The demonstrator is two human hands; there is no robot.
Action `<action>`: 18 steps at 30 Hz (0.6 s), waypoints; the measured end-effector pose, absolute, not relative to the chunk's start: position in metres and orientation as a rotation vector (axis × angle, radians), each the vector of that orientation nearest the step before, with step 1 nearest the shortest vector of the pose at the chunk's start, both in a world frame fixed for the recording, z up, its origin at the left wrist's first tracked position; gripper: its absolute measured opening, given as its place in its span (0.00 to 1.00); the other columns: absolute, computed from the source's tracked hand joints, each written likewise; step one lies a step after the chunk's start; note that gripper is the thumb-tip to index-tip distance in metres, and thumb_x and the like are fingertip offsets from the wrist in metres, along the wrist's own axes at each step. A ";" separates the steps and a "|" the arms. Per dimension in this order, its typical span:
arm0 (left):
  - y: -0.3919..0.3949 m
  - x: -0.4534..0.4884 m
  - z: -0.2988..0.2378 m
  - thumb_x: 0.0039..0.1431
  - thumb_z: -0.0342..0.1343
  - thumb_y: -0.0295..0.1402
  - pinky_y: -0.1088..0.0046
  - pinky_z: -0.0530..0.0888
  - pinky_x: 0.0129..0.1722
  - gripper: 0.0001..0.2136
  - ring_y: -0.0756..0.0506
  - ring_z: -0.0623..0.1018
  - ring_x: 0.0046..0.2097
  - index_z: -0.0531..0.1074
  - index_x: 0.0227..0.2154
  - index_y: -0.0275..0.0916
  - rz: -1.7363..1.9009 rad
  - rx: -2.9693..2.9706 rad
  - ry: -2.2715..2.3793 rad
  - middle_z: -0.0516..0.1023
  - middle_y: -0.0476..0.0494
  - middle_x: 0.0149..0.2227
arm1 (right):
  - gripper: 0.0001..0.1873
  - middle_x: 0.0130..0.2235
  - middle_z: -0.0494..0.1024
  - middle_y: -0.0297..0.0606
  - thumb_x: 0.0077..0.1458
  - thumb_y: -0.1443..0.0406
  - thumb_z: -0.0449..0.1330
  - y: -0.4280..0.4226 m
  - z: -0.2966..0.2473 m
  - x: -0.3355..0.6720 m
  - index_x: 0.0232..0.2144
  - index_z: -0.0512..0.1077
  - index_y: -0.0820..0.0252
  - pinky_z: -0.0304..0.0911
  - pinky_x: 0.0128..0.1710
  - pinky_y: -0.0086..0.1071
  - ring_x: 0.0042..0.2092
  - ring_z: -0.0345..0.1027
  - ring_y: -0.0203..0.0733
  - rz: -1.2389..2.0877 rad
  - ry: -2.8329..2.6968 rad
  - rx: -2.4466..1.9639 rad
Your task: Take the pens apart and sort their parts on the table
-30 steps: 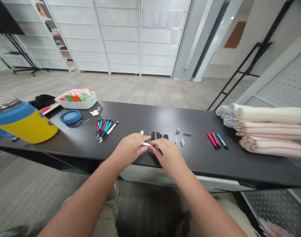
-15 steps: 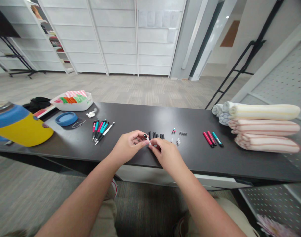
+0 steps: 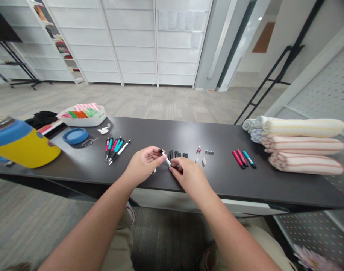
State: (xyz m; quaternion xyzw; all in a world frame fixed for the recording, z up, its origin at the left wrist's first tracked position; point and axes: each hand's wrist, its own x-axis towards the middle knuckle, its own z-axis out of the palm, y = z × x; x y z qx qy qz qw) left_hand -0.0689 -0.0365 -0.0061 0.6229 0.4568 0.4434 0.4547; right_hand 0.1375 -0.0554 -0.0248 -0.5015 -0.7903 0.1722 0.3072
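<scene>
1. The left hand (image 3: 143,164) is closed, with its fingers (image 3: 155,154) curled together, and a white pen barrel (image 3: 165,157) is pinched at their tips against the thumb.
2. The right hand (image 3: 188,174) is bunched, with its fingers (image 3: 174,164) bent downward and brought close to the lower end of the white pen barrel.
3. Whether that lower end is gripped by the right hand cannot be made out, since the contact is hidden by the fingers. The barrel's lower end is also partly cut off from view.
4. The long axis of the barrel is tilted, with its dark tip pointing up and to the left and its white end pointing down and to the right, between the two hands and over the black bench (image 3: 225,184).
5. A row of black pen barrels (image 3: 177,154) lies just beyond the right fingers, and small pen parts (image 3: 203,162) lie to their right.
6. A small white piece (image 3: 154,171) lies just below the left fingers, and a group of assembled pens (image 3: 118,149) lies to their left. Red and teal pens (image 3: 243,159) lie well to the right.
</scene>
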 end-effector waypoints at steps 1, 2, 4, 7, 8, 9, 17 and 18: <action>-0.037 -0.069 -0.007 0.58 0.66 0.45 0.72 0.77 0.37 0.17 0.46 0.81 0.39 0.77 0.43 0.37 1.088 1.535 1.126 0.83 0.42 0.40 | 0.11 0.41 0.82 0.37 0.58 0.70 0.68 -0.056 -0.025 0.137 0.44 0.76 0.57 0.66 0.39 0.34 0.37 0.73 0.41 0.442 -2.095 -1.322; -0.037 -0.069 -0.007 0.58 0.66 0.45 0.73 0.77 0.37 0.17 0.46 0.81 0.39 0.77 0.43 0.37 1.081 1.532 1.126 0.83 0.42 0.40 | 0.10 0.41 0.82 0.38 0.58 0.69 0.68 -0.056 -0.025 0.137 0.43 0.76 0.57 0.66 0.39 0.34 0.37 0.73 0.41 0.427 -2.101 -1.318; -0.037 -0.068 -0.007 0.58 0.67 0.44 0.73 0.77 0.38 0.17 0.47 0.81 0.38 0.77 0.44 0.37 1.069 1.522 1.117 0.83 0.42 0.40 | 0.08 0.40 0.80 0.38 0.59 0.68 0.68 -0.056 -0.024 0.136 0.42 0.76 0.58 0.65 0.39 0.34 0.37 0.72 0.41 0.398 -2.111 -1.307; -0.038 -0.067 -0.004 0.58 0.67 0.44 0.73 0.77 0.37 0.18 0.47 0.80 0.38 0.77 0.44 0.37 1.065 1.505 1.098 0.83 0.42 0.41 | 0.03 0.38 0.79 0.38 0.61 0.68 0.67 -0.057 -0.021 0.135 0.38 0.76 0.58 0.64 0.39 0.34 0.37 0.71 0.42 0.366 -2.122 -1.302; -0.038 -0.067 -0.003 0.58 0.67 0.44 0.73 0.77 0.37 0.18 0.47 0.80 0.38 0.77 0.44 0.36 1.071 1.496 1.096 0.83 0.41 0.41 | 0.01 0.37 0.79 0.38 0.61 0.68 0.66 -0.056 -0.021 0.134 0.37 0.76 0.58 0.64 0.39 0.34 0.37 0.71 0.42 0.358 -2.127 -1.306; -0.039 -0.066 -0.001 0.57 0.68 0.44 0.72 0.77 0.37 0.18 0.47 0.81 0.38 0.77 0.44 0.36 1.082 1.485 1.097 0.83 0.41 0.41 | 0.02 0.36 0.78 0.38 0.62 0.68 0.65 -0.056 -0.020 0.134 0.35 0.76 0.58 0.63 0.39 0.33 0.37 0.71 0.42 0.352 -2.132 -1.311; -0.036 -0.068 0.000 0.58 0.67 0.44 0.71 0.78 0.38 0.19 0.47 0.80 0.37 0.75 0.44 0.35 1.284 1.321 1.089 0.82 0.40 0.41 | 0.03 0.38 0.78 0.38 0.65 0.68 0.62 -0.057 -0.021 0.135 0.37 0.76 0.57 0.64 0.42 0.34 0.40 0.71 0.43 0.367 -2.126 -1.262; -0.036 -0.068 0.000 0.59 0.67 0.44 0.72 0.77 0.37 0.19 0.48 0.80 0.37 0.74 0.44 0.35 1.307 1.309 1.094 0.82 0.40 0.41 | 0.03 0.38 0.78 0.38 0.65 0.68 0.61 -0.058 -0.020 0.136 0.37 0.76 0.57 0.64 0.42 0.34 0.41 0.71 0.43 0.371 -2.123 -1.242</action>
